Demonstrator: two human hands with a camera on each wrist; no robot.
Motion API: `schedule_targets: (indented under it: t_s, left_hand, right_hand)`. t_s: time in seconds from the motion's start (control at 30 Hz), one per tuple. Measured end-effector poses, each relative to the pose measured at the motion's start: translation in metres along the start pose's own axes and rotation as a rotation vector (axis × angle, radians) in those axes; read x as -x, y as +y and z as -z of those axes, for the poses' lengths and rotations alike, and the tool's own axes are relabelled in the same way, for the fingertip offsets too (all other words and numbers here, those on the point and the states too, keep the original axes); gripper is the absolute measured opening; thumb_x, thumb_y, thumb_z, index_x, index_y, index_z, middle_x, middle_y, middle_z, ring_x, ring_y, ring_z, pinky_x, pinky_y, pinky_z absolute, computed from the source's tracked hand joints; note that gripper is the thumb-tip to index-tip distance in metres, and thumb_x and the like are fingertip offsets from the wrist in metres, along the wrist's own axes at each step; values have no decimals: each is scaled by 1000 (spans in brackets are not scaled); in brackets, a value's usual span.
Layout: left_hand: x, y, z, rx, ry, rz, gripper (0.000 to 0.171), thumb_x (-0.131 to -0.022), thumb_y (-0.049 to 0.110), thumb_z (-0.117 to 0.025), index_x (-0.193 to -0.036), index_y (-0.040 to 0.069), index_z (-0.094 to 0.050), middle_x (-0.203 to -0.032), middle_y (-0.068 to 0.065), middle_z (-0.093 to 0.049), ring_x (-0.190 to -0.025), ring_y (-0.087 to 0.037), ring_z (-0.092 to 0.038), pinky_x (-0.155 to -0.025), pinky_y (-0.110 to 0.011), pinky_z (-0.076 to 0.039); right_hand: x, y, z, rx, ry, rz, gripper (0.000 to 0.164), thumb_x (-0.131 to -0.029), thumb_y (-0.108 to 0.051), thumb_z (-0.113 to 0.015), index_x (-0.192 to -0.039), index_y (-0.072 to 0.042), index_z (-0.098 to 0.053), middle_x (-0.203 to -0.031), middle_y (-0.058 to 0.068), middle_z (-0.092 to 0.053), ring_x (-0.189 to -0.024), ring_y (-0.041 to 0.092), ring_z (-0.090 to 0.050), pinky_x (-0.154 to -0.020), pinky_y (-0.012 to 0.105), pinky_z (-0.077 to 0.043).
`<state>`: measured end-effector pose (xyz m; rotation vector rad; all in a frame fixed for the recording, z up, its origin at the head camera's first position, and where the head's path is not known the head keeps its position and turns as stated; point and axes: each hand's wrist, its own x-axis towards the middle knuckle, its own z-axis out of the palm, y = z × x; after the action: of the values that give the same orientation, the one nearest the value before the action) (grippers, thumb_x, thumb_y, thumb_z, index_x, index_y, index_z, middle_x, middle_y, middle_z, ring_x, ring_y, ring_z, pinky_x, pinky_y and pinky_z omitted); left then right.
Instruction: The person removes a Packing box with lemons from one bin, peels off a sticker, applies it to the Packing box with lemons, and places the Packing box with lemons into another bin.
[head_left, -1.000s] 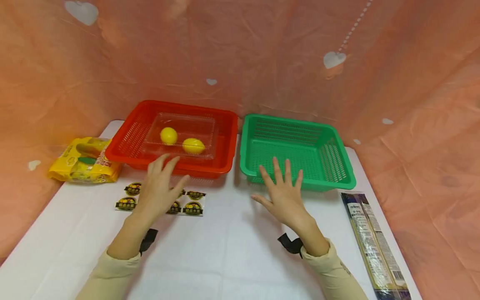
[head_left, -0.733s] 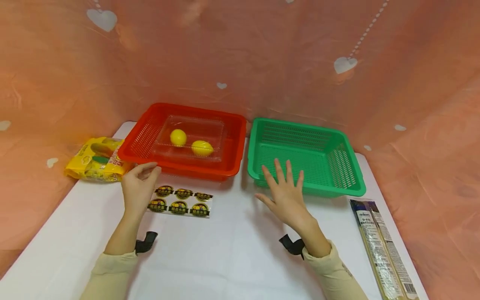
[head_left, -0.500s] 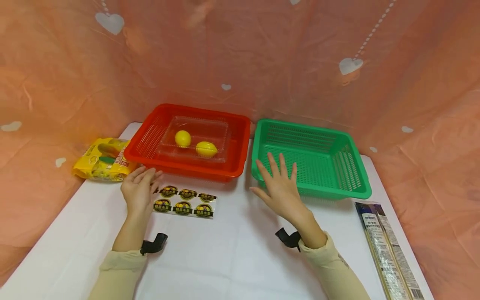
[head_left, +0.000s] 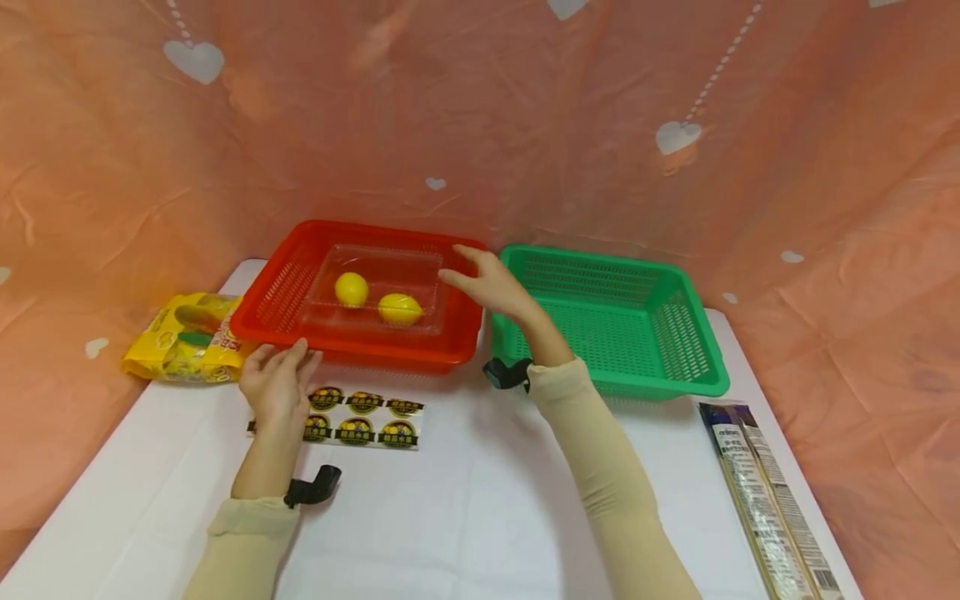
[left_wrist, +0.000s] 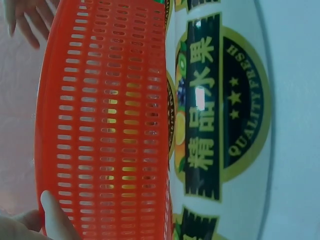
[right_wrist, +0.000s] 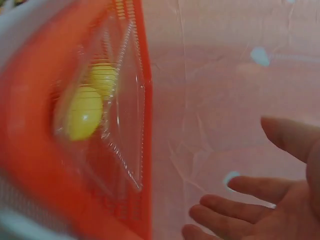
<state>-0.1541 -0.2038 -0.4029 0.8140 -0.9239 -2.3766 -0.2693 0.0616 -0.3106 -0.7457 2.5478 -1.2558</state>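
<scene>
My left hand (head_left: 276,390) is at the front left corner of the red basket (head_left: 390,354). In the left wrist view its thumb (left_wrist: 56,220) lies against the slotted wall and another finger meets the rim, so the hand appears to grip the edge. Above the basket's right rim hovers my right hand (head_left: 491,283), fingers spread and holding nothing. Inside the basket sits a clear plastic clamshell box (head_left: 322,312) with two lemons, one rounder lemon (head_left: 352,289) and one longer lemon (head_left: 401,309).
A green basket (head_left: 693,333) stands to the right, under my right forearm. A sheet of fruit stickers (head_left: 363,417) lies in front of the red basket. Yellow printed packaging (head_left: 183,337) is at the left edge, and a long flat package (head_left: 768,500) lies along the right edge.
My right hand has swung left, from over the green basket to the red basket's right rim. The left hand has moved left to the red basket's front left corner.
</scene>
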Motion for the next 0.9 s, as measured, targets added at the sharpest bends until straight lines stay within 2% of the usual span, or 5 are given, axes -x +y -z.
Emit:
schedule_targets:
  t_s: [0.2, 0.37, 0.5, 0.63, 0.9]
  left_hand:
    - [0, -1, -2, -5, -7, -3, 45, -85, -11, -70, -108, 9, -38, -87, -9, -51, -67, -17, -69, -63, -30, -60]
    - [0, 0, -3, -18, 7, 12, 42, -86, -13, -67, -106, 9, -37, -89, -8, -49, -67, -16, -68, -61, -31, -60]
    - [0, 1, -1, -26, 28, 24, 41, -87, -13, -67, -105, 10, -37, -91, -8, -47, -67, -16, -68, -61, -32, -60]
    - [0, 0, 1, -36, 29, 26, 41, -87, -12, -67, -105, 10, -36, -90, -7, -48, -66, -16, -68, -62, -32, -60]
    - [1, 3, 5, -30, 9, 7, 43, -87, -11, -68, -105, 11, -36, -89, -7, -50, -67, -15, -69, -62, -32, -60]
  right_hand:
    - [-46, 4, -3, -276, 116, -65, 57, -103, -23, -56, -151, 3, -36, -152, 20, -41, -138, 31, -42, -111, 40, -39]
    - [-75, 16, -15, -422, 204, -130, 53, -102, -18, -58, -147, 4, -42, -145, 19, -50, -130, 31, -51, -107, 37, -44]
    - [-89, 27, -28, -455, 227, -166, 55, -100, -19, -62, -146, 4, -43, -145, 18, -49, -128, 32, -52, -105, 37, -45]
    - [-92, 36, -36, -453, 239, -195, 55, -99, -20, -64, -144, 4, -46, -142, 19, -51, -123, 33, -53, -103, 38, -47]
    - [-96, 39, -44, -444, 193, -211, 47, -99, -18, -64, -137, 6, -52, -143, 20, -49, -124, 33, -51, -103, 40, -46]
